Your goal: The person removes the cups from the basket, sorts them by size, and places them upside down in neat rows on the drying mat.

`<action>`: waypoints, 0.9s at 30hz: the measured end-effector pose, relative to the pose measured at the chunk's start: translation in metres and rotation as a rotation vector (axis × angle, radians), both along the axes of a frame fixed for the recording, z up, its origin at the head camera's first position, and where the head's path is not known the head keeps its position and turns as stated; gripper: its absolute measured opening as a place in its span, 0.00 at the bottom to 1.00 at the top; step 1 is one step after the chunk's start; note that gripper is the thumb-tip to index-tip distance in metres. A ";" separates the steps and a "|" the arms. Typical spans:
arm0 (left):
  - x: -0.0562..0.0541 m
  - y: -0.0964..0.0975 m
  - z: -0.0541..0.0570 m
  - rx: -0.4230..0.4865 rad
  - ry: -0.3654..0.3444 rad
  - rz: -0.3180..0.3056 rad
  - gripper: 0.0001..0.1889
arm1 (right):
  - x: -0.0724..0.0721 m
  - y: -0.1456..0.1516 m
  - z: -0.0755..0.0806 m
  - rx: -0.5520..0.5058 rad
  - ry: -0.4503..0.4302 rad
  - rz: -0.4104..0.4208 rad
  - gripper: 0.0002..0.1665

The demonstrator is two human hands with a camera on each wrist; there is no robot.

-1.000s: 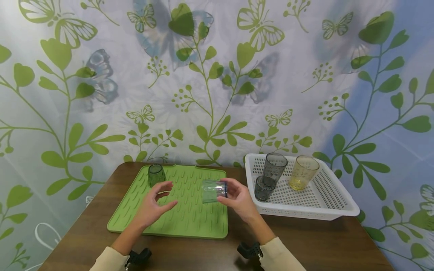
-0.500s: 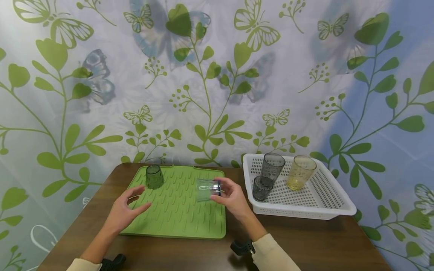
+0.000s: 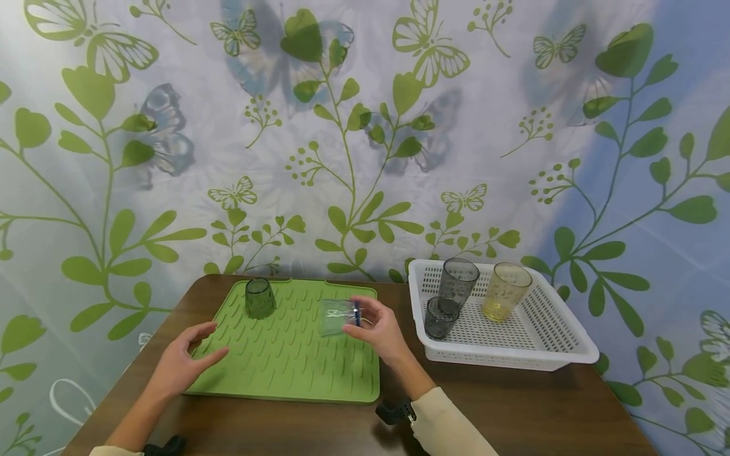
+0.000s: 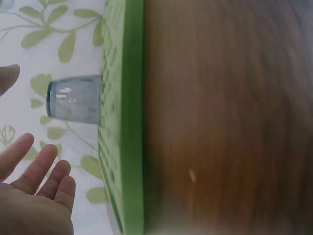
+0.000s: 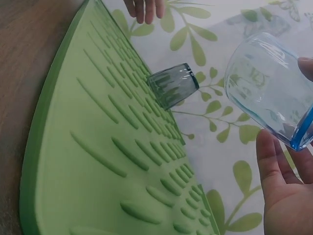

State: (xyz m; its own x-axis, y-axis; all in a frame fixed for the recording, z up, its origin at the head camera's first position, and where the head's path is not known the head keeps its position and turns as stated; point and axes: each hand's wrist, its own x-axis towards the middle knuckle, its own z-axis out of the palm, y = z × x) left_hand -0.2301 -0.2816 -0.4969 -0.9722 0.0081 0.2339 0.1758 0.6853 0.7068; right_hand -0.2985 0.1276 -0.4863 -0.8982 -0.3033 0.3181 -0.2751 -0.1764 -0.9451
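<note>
My right hand (image 3: 373, 326) grips a clear bluish glass (image 3: 336, 318) by its thick blue base. The glass lies on its side in the air above the green ridged drying mat (image 3: 308, 373), mouth toward the left. In the right wrist view the thumb and fingers hold the base end of that clear glass (image 5: 261, 81). Over the mat's left edge, my left hand (image 3: 177, 364) is spread with nothing in it. A dark green glass (image 3: 260, 299) stands upside down at the mat's back left; the left wrist view shows this glass (image 4: 76, 100) beyond the left fingers.
A white perforated basket (image 3: 513, 356) stands on the right of the brown wooden table (image 3: 456, 405). In it are a tall grey glass (image 3: 458, 282), a short dark grey glass (image 3: 441, 318) and a yellow glass (image 3: 504, 292). A patterned curtain (image 3: 365, 126) hangs behind the table.
My left hand has drawn away to the left and toward me. The right hand has carried the clear glass a little left over the mat, still on its side.
</note>
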 end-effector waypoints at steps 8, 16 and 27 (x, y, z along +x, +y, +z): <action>0.005 -0.018 -0.003 -0.027 -0.076 0.006 0.42 | -0.006 -0.007 -0.002 0.022 -0.015 -0.048 0.38; 0.003 -0.033 -0.009 -0.073 -0.061 -0.008 0.40 | -0.017 -0.016 -0.003 0.056 -0.021 -0.081 0.37; -0.004 -0.042 -0.014 -0.165 -0.152 -0.043 0.42 | -0.032 -0.028 0.002 0.182 -0.010 -0.154 0.39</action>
State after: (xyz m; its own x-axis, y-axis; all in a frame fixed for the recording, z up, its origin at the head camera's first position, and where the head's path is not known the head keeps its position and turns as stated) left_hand -0.2345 -0.3233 -0.5107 -0.9942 0.0760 0.0766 0.1070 0.7879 0.6065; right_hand -0.3302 0.0994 -0.4843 -0.9413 -0.2137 0.2615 -0.2759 0.0404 -0.9603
